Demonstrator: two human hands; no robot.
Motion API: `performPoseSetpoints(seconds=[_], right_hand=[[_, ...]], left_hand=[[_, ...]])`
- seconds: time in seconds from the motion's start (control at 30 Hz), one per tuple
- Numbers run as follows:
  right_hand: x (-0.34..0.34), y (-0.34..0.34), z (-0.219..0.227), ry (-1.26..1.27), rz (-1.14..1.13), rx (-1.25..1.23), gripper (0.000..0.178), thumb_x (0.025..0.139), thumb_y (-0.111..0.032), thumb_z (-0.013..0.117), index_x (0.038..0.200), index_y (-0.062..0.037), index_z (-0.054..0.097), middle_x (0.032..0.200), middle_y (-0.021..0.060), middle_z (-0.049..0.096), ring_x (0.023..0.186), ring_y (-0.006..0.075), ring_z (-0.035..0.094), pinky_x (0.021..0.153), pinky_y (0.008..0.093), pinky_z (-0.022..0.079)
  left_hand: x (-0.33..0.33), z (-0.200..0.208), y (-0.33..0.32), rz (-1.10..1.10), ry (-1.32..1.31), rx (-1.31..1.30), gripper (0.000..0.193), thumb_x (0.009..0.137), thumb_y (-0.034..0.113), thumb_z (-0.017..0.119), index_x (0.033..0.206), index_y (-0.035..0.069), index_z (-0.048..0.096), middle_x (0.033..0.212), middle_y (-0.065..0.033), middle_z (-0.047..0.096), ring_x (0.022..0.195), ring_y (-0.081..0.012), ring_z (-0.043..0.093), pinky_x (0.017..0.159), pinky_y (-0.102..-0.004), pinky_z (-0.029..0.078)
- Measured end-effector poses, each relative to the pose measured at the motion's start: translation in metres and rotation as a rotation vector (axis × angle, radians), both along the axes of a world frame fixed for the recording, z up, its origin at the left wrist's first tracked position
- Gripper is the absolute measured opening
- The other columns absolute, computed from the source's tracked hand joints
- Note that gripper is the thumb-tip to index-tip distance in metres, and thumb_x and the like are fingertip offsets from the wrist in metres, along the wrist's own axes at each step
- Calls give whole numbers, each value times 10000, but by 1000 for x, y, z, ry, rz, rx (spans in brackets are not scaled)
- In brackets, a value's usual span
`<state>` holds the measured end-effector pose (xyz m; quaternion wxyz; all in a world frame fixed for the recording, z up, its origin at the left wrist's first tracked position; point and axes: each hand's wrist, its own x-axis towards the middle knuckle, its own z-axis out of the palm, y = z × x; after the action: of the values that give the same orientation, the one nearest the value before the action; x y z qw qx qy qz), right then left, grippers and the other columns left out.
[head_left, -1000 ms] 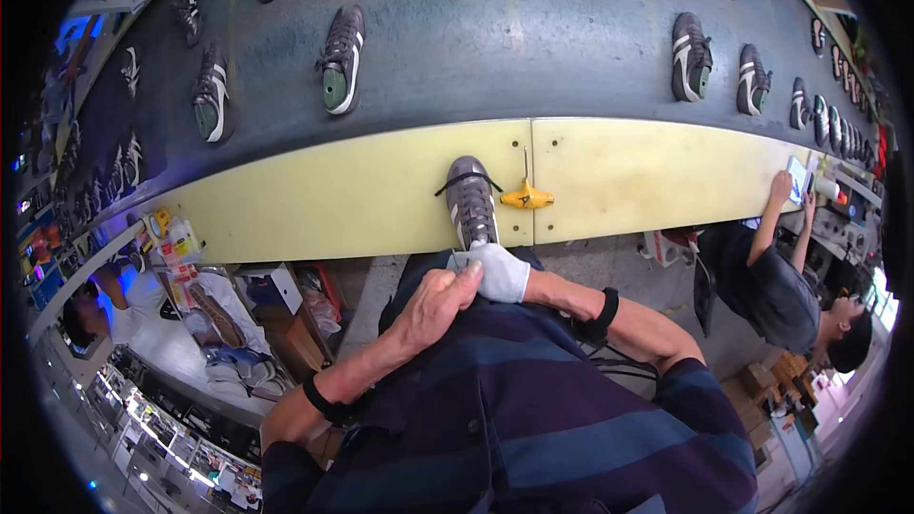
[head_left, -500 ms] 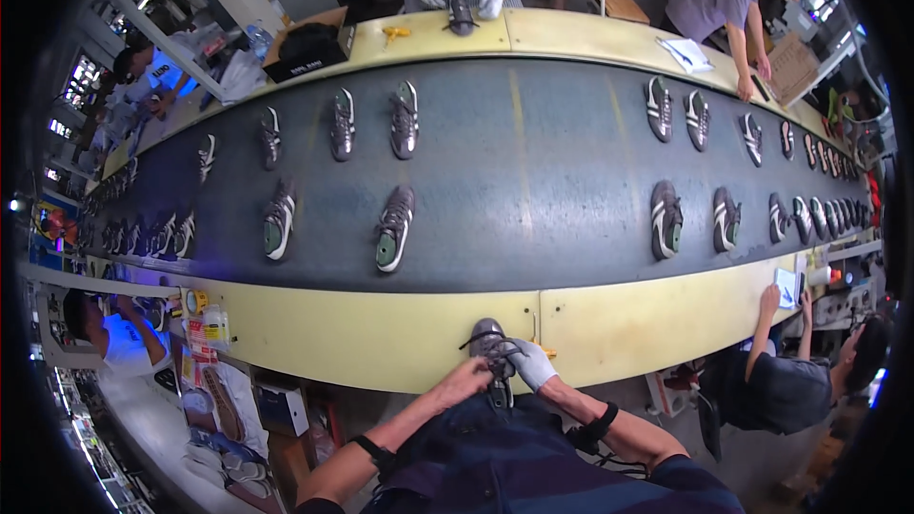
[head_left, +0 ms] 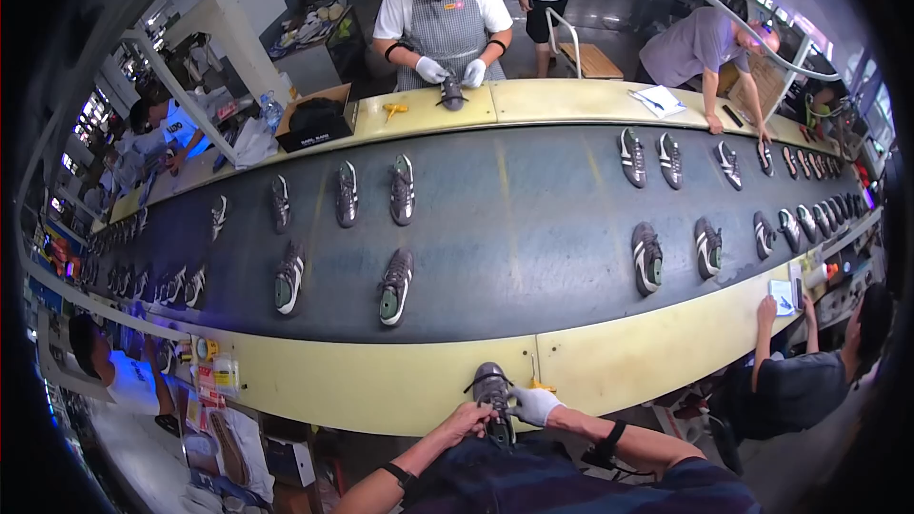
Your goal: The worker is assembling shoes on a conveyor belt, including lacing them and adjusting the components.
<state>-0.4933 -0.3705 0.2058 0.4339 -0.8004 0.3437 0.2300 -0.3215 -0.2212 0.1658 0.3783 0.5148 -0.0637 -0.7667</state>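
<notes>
A dark grey lace-up sneaker with light stripes stands at the near edge of the pale yellow worktop, toe pointing away from me. Bare, my left hand is closed on the shoelace at the left of the shoe's opening. My right hand, in a white glove, is at the right of the laces with its fingers drawn together on the lace; the lace itself is hard to see there. A small yellow tool lies just beyond the glove, partly hidden.
Past the worktop runs a dark conveyor belt carrying two rows of similar sneakers. Across it, a person in white gloves handles another sneaker. An open box and a second yellow tool rest there. Other people stand at both sides.
The view has tilted up, showing more of the far side. My right hand has drawn a little to the right from the laces; my left hand stays at them. Sneakers on the belt have shifted slightly.
</notes>
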Motion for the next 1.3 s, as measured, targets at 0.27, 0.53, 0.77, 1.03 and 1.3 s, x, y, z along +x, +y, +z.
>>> performPoseSetpoints(seconds=[0.27,0.53,0.77,1.03,1.3], right_hand=[[-15,-2,-49,-201,-61,78,339,885,-333,619,1172,-181,713,1015,142,727,942,358,690,858,428,540],[5,0,-63,-179,-472,491,322,841,-280,669,1082,-72,718,961,131,736,858,255,690,810,378,535],[3,-16,-53,-247,9,103,273,867,-337,643,1006,-116,722,956,122,728,873,283,700,806,403,537],[-44,-37,-40,-28,67,269,312,852,-356,643,1007,-101,734,863,136,727,797,294,697,731,417,535],[-59,-48,-72,-43,43,373,237,815,-268,691,934,-73,756,853,74,737,792,188,679,748,355,518]], left_hand=[[-18,22,-17,-309,-1276,-726,191,903,168,649,1010,11,630,809,-91,576,710,-271,632,650,-406,503],[-20,36,-24,-377,-1483,-828,139,878,167,643,926,39,620,894,-142,582,777,-374,624,706,-502,500],[2,16,-1,-512,-1414,-410,178,923,175,560,890,17,635,834,-190,633,726,-388,648,661,-494,521],[6,25,-20,411,62,-40,422,981,322,458,777,15,663,809,-196,717,690,-280,672,695,-462,547],[-19,27,-20,-847,-1192,-636,346,930,317,527,803,27,667,773,-216,679,787,-410,681,716,-504,527]])
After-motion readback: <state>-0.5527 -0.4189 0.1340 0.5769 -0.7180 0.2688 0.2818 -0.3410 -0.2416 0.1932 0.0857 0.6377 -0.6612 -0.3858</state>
